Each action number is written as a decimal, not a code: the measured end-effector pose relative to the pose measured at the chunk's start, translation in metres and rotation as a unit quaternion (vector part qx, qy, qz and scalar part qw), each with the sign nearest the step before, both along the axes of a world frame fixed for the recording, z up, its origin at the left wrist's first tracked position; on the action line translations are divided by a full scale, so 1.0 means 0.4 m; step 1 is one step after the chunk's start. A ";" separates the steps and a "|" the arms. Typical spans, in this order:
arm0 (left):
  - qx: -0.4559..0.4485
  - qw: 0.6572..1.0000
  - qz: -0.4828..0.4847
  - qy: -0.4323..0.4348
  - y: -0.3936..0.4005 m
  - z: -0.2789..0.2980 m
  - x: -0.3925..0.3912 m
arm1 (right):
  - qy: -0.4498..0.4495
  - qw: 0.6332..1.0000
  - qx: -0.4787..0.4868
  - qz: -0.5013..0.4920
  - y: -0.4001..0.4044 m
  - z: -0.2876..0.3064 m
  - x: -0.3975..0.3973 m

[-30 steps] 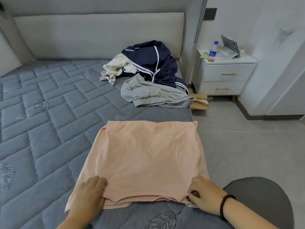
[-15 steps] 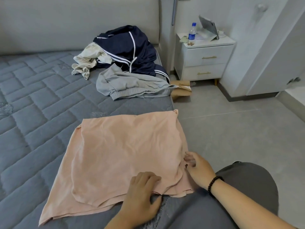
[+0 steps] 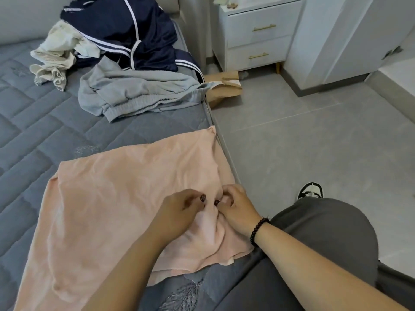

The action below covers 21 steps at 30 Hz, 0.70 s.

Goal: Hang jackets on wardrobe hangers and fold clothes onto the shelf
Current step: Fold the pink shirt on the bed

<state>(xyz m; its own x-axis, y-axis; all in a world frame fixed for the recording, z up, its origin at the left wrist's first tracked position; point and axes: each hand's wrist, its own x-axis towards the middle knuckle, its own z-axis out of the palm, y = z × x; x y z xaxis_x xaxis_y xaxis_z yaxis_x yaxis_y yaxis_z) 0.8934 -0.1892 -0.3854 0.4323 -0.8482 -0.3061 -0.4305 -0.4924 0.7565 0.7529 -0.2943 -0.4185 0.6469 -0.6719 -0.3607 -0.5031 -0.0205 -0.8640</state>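
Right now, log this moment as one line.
stage: folding | left hand: pinching pink shirt | right hand: pinching same edge | pile: untouched

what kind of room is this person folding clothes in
Most likely a bedroom: a quilted grey mattress with an upholstered headboard, a white two-drawer nightstand beside it, and loose clothes such as a navy jacket piled on the bed.

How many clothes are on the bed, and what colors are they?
Pink: 1, the pink garment, which the left hand and the right hand pinch at its right side.
Navy with white stripes: 1, the navy jacket.
Grey: 1, the grey garment.
Cream: 1, the cream garment.
Total: 4
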 end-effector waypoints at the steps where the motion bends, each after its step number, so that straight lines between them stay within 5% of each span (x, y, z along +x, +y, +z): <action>1: -0.009 0.999 0.044 -0.014 -0.038 0.002 0.007 | -0.008 1.000 -0.003 0.004 -0.001 0.004 0.005; 5: -0.039 0.985 0.159 -0.053 -0.196 0.002 0.036 | -0.074 0.997 -0.038 0.006 0.000 0.021 0.015; 9: 0.014 0.982 0.138 -0.129 -0.313 -0.027 0.063 | -0.021 0.997 0.048 -0.064 -0.010 0.015 0.002; 12: 0.071 0.973 0.112 -0.189 -0.357 -0.055 0.080 | 0.042 0.995 0.027 -0.091 -0.035 0.009 -0.022; 16: -0.112 0.978 0.102 -0.143 -0.375 -0.078 0.104 | 0.100 0.990 0.004 -0.103 -0.061 0.002 -0.039; 18: -0.162 0.964 0.077 -0.196 -0.390 -0.086 0.129 | 0.084 0.990 0.001 -0.111 -0.066 0.008 -0.028; 21: -0.043 0.962 0.032 -0.269 -0.427 -0.092 0.174 | 0.047 0.989 0.046 -0.132 -0.079 0.013 0.007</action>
